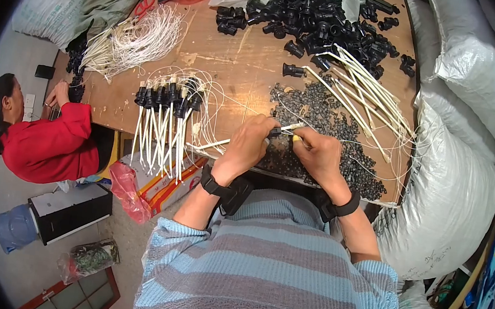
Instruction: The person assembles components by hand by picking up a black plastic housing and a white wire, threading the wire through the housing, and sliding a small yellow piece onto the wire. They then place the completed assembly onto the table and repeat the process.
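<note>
My left hand point(250, 141) and my right hand point(318, 151) meet over the near edge of a wooden table point(239, 63). Between their fingertips they pinch a thin white sleeved wire with a small black part point(283, 129) at its end. Under my right hand lies a spread of small black caps point(324, 117). To the left, a row of finished black sockets with white wires point(165, 100) hangs over the table edge. Loose white wires point(365, 100) lie to the right.
A heap of larger black sockets point(316, 20) fills the far side, with a coil of white wire point(136, 37) and red scissors point(144, 6) far left. A person in red point(50, 140) sits at the left. Big white sacks point(454, 194) crowd the right.
</note>
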Action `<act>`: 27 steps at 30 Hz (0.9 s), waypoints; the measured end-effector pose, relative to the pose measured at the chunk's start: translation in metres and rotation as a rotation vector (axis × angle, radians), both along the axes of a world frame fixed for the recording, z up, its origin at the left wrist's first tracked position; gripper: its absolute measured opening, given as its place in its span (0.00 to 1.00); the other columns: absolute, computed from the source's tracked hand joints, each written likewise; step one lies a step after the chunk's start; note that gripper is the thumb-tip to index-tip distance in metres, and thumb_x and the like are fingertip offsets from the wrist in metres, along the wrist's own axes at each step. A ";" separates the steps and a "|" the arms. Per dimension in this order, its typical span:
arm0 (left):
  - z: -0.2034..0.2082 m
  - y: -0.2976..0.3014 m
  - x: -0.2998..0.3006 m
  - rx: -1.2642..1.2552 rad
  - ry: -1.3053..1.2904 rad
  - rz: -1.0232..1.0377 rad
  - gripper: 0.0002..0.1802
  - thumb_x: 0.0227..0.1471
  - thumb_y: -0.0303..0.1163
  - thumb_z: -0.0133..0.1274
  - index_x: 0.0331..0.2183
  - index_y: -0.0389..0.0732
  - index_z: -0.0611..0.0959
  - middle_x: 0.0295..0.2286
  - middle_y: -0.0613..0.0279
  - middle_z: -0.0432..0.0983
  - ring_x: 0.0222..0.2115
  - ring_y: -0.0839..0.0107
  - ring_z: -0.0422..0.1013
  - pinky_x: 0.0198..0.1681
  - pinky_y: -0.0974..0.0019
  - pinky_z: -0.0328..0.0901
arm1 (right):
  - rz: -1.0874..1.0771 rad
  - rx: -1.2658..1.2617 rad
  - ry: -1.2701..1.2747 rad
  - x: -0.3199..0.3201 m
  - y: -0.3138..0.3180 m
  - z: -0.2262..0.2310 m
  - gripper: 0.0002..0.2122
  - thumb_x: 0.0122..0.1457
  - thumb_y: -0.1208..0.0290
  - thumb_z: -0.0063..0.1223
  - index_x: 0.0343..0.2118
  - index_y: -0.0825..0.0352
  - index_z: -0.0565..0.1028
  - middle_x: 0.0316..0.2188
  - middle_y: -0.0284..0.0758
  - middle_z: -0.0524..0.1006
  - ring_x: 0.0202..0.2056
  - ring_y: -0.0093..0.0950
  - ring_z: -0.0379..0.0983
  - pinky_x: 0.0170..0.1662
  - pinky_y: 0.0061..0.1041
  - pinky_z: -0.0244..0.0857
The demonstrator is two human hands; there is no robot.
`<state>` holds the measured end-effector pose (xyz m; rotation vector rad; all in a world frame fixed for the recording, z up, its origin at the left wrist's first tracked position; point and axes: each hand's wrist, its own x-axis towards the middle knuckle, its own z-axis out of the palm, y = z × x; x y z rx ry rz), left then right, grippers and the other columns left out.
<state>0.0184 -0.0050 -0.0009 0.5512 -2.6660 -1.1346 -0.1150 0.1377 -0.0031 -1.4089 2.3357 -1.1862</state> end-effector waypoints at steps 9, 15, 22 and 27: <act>0.004 0.002 -0.006 0.107 -0.008 0.006 0.23 0.40 0.14 0.48 0.42 0.36 0.76 0.34 0.49 0.74 0.38 0.52 0.71 0.43 0.60 0.64 | 0.071 0.028 -0.029 0.004 0.001 -0.004 0.05 0.47 0.74 0.58 0.29 0.60 0.79 0.16 0.37 0.74 0.18 0.35 0.73 0.21 0.30 0.63; 0.006 -0.001 -0.011 0.376 -0.036 0.067 0.20 0.43 0.17 0.51 0.43 0.35 0.76 0.33 0.50 0.76 0.35 0.58 0.73 0.40 0.64 0.65 | 0.089 -0.073 0.016 0.004 0.001 0.001 0.04 0.47 0.73 0.57 0.28 0.58 0.79 0.15 0.36 0.73 0.18 0.37 0.72 0.19 0.32 0.63; -0.002 -0.002 0.000 -0.075 0.006 0.026 0.24 0.36 0.13 0.48 0.41 0.36 0.76 0.35 0.48 0.73 0.41 0.49 0.68 0.44 0.55 0.63 | 0.027 0.020 0.116 -0.002 0.002 0.007 0.09 0.45 0.75 0.57 0.31 0.59 0.81 0.17 0.36 0.75 0.17 0.33 0.73 0.21 0.28 0.65; 0.002 0.002 -0.002 -0.090 -0.006 -0.008 0.23 0.36 0.13 0.48 0.40 0.37 0.76 0.34 0.49 0.72 0.41 0.49 0.67 0.44 0.54 0.62 | 0.036 0.027 0.123 0.000 0.000 0.004 0.08 0.46 0.75 0.57 0.31 0.59 0.81 0.16 0.36 0.74 0.17 0.33 0.73 0.20 0.28 0.64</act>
